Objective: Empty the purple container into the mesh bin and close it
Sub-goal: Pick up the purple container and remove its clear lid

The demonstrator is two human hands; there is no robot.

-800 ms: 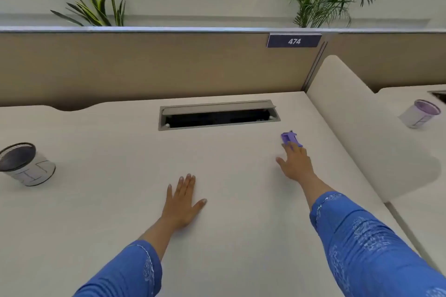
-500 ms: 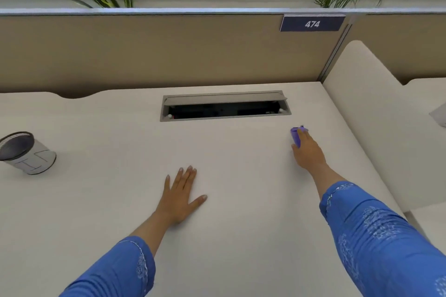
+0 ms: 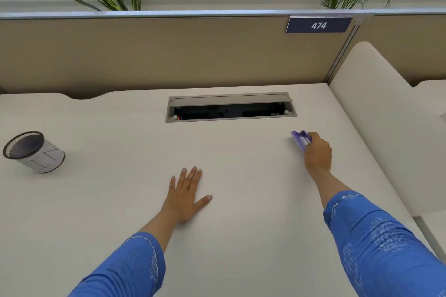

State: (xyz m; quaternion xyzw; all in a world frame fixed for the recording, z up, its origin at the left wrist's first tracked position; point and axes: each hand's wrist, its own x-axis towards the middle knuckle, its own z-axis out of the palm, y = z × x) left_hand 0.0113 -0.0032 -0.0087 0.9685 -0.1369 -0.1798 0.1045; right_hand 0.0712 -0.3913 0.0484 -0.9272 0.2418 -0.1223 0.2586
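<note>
A small purple container [image 3: 300, 139] is tilted up off the desk at the right, held at its near end by my right hand [image 3: 317, 154]. Part of it is hidden behind my fingers, and I cannot tell whether its lid is open. The round black mesh bin [image 3: 36, 151], wrapped in white paper, stands upright far off at the desk's left edge. My left hand [image 3: 184, 196] lies flat on the desk near the middle, fingers spread, holding nothing.
An open cable slot [image 3: 230, 107] is sunk into the desk [image 3: 96, 200] behind my hands. A tan partition [image 3: 144, 55] with a "474" sign [image 3: 318, 25] closes the back. A curved white divider [image 3: 376, 115] walls off the right side.
My right hand has closed on the purple container and tipped it up off the desk. The camera has shifted a little; my left hand has stayed flat in place.
</note>
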